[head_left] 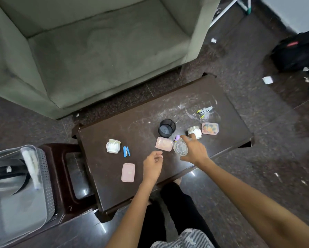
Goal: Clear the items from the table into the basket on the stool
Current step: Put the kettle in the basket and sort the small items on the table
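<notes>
Fingers of the right hand point(194, 151) spread open around a clear glass jar point(180, 148) on the dark brown table point(132, 122). Left hand point(152, 164) hovers loosely curled, empty, beside a pink rectangular lid point(164, 144).

Pink lid point(128, 172), blue stapler point(126, 151), black cup point(166, 128)

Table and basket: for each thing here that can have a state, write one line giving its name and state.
Glass jar: upright, right hand over it.
Black cup: upright, empty.
Left hand: loosely curled, holding nothing.
Basket: on stool, already holding things.
</notes>
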The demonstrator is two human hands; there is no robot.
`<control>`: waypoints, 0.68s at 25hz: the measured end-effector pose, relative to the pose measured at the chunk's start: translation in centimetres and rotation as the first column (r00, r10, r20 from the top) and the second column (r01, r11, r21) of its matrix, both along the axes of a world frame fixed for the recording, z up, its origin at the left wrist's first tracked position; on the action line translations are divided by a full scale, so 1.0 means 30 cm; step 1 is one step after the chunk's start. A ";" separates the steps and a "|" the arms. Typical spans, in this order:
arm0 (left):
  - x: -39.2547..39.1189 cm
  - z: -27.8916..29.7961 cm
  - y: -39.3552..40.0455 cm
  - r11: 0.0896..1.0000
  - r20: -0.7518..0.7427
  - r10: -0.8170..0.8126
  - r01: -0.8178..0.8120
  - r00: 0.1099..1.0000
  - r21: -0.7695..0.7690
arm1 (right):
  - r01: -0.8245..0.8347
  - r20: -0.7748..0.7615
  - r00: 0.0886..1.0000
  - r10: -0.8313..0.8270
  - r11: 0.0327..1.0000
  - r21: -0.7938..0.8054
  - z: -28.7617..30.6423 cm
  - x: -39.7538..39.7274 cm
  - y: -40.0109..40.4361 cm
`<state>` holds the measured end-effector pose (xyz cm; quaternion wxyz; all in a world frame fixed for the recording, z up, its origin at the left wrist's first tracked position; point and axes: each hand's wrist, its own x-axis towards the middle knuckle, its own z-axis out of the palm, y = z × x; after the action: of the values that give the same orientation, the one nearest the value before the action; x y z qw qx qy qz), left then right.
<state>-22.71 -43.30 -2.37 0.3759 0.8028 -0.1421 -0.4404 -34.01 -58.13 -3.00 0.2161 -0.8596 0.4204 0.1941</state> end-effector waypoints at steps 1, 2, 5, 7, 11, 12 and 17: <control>-0.004 0.004 -0.035 1.000 0.000 -0.005 0.005 1.000 0.001 | 0.015 0.010 1.000 -0.015 1.000 -0.009 0.008 -0.006 -0.043; -0.007 0.003 -0.072 1.000 0.002 -0.006 0.006 1.000 0.006 | 0.029 0.020 0.999 -0.028 0.999 -0.015 0.012 -0.008 -0.091; -0.006 -0.015 -0.178 1.000 0.023 0.017 -0.017 1.000 0.024 | 0.032 0.018 0.999 -0.032 0.999 -0.014 -0.005 0.010 -0.235; -0.006 -0.026 -0.242 0.998 0.023 0.049 -0.049 0.999 0.032 | 0.012 0.003 1.000 -0.012 1.000 -0.011 -0.029 0.036 -0.323; -0.008 -0.056 -0.352 0.992 0.029 0.122 -0.123 0.992 0.020 | -0.038 0.001 0.999 0.038 0.999 0.010 -0.114 0.103 -0.467; -0.008 -0.075 -0.374 0.989 0.030 0.147 -0.147 0.989 0.020 | -0.060 -0.006 0.998 0.060 0.998 0.018 -0.141 0.122 -0.494; -0.001 -0.131 -0.435 0.974 0.036 0.222 -0.224 0.974 0.045 | -0.194 -0.050 0.979 0.197 0.979 0.065 -0.247 0.210 -0.549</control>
<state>-22.73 -56.36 -6.29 0.4012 0.8292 -0.0462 -0.3865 -27.71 -74.59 -10.40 0.2097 -0.8842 0.3337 0.2507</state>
